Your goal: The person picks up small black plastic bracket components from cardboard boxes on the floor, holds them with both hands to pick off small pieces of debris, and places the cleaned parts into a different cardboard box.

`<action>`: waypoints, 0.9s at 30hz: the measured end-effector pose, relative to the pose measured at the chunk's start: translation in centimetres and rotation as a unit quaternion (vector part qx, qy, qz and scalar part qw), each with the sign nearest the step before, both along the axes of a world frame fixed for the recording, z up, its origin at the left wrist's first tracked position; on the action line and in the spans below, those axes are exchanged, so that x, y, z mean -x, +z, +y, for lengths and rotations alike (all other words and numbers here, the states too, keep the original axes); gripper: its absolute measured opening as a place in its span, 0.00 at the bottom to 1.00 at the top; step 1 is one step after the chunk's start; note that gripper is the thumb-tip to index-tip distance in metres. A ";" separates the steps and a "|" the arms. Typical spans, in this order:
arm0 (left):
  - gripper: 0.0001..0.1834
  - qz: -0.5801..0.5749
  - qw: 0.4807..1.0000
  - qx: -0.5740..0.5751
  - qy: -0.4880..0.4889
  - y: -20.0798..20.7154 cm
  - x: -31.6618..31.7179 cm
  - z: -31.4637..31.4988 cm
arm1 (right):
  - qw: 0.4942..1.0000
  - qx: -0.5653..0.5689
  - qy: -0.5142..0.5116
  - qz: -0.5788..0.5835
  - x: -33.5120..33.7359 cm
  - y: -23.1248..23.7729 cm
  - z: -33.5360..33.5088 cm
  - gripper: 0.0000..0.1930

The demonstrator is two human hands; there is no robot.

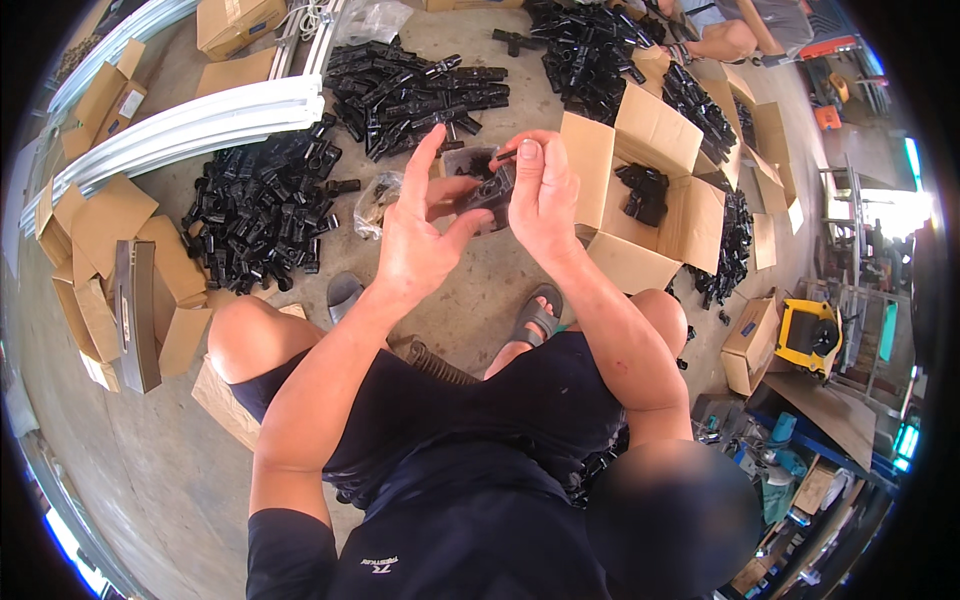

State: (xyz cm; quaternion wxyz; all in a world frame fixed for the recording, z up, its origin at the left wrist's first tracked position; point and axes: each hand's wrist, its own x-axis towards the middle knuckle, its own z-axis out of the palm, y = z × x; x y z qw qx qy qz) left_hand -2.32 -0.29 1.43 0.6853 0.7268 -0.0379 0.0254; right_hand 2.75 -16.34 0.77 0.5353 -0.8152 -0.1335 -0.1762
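Observation:
In front of my knees, my left hand (pixel 415 240) grips a black plastic fitting (pixel 490 195) between thumb and fingers, its index finger pointing up. Close beside it, my right hand (pixel 545 195) is closed, thumb uppermost, around a thin dark piece (pixel 507 155) that lies against the top of the fitting. The palm hides part of that piece. Beyond the hands on the floor is a dark, see-through container or bag (pixel 465 160), mostly covered by my fingers.
Piles of black fittings (pixel 260 205) lie left and ahead (pixel 415 90). An open cardboard box (pixel 690 215) with some black fittings stands at right. White metal rails (pixel 220 120) cross the upper left, above folded cardboard boxes (pixel 170 260). Another person's leg (pixel 725 45) shows at upper right.

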 end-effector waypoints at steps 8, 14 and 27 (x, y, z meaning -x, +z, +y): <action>0.53 -0.249 0.921 -0.299 0.009 -0.7 -1.4 2.3 | 0.996 0.071 0.055 -0.017 -0.2 4.6 -1.5 0.07; 0.52 -0.219 0.908 -0.358 -0.015 -0.3 -1.1 2.5 | 0.985 0.120 0.120 -0.018 0.3 2.5 -1.4 0.07; 0.53 -0.233 0.889 -0.395 -0.019 -1.0 -1.1 2.5 | 0.938 0.286 0.156 -0.118 0.1 0.6 -0.5 0.12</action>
